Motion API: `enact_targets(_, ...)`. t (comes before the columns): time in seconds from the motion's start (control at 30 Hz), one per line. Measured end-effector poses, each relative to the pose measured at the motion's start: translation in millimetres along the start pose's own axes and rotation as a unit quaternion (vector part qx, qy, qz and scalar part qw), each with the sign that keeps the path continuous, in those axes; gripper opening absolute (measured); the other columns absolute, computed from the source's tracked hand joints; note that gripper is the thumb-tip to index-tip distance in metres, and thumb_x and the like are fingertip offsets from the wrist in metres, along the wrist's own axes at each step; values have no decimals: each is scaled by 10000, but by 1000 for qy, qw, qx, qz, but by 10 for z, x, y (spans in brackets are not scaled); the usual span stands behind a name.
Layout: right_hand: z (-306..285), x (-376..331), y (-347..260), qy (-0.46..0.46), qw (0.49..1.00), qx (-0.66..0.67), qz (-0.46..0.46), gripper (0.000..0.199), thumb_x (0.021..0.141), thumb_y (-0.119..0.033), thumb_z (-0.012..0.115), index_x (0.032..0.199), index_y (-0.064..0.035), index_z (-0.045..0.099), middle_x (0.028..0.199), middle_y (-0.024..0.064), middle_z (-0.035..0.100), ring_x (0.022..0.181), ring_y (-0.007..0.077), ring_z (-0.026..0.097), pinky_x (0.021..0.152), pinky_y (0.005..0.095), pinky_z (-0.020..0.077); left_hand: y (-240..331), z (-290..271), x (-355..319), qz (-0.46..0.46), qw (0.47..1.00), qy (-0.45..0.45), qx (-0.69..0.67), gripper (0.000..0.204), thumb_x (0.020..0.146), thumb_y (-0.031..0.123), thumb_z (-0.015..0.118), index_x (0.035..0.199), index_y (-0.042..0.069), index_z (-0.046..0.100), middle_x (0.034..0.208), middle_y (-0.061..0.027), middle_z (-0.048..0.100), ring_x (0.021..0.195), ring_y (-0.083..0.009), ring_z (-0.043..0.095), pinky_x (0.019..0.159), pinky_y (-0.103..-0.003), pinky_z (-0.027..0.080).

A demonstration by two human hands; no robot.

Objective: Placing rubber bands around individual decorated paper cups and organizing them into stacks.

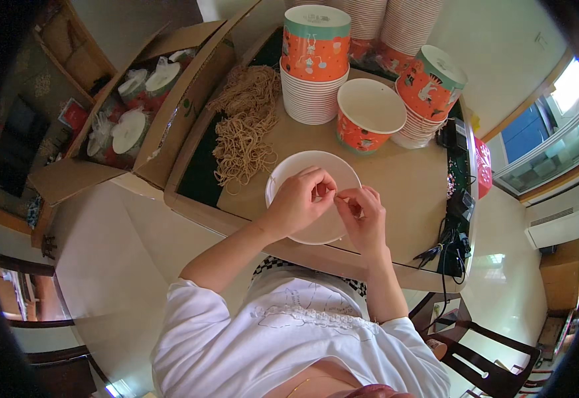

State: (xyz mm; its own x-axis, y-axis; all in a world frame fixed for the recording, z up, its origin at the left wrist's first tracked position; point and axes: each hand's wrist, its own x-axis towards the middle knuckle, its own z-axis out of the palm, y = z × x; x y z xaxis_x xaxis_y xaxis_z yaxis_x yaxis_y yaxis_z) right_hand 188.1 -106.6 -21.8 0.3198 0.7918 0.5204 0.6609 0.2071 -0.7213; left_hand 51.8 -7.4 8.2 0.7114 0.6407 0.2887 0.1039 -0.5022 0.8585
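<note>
A white paper bucket, seen from above into its mouth, stands at the near edge of the table. Over it, my left hand and my right hand meet, thumbs and fingers pinched close together. What lies between the fingertips is too small to make out. To the far left of the bucket is a tangled heap of tan strings. Beyond my right hand stands an upright orange printed paper bucket, its white inside showing.
Behind are a tall bucket stack, a second stack and further stacked tubs. On the left an opened cardboard box holds wrapped buckets. Black adapters and cables lie along the table's right edge. A dark chair stands at lower right.
</note>
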Motion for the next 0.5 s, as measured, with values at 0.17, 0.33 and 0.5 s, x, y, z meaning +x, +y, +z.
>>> enact_targets(0.17, -2, 15, 2, -8, 1000, -1, 23, 92, 797, -92, 707, 846, -88, 630, 561, 15, 493, 544, 180, 514, 865, 362, 427, -25, 11, 9, -7, 1000, -2, -4, 74, 798, 32, 640, 830, 12, 575, 787, -74, 584, 690, -171, 578, 623, -308, 483)
enact_targets(0.33, -1, 26, 4, 4, 1000, -6, 16, 100, 773, -23, 710, 819, -67, 633, 566, 18, 508, 620, 157, 517, 749, 298, 443, -81, 38, 8, -18, 999, -11, -27, 76, 824, 41, 627, 862, 13, 568, 770, -72, 610, 671, -168, 590, 629, -306, 493)
enact_targets(0.5, 13, 10, 42, 18, 1000, 9, 13, 92, 777, -14, 705, 812, -65, 637, 573, 22, 536, 588, 170, 532, 829, 317, 441, -147, 3, 10, -39, 999, 1, -24, 99, 848, 66, 622, 911, 17, 564, 742, -70, 627, 641, -153, 599, 632, -289, 505)
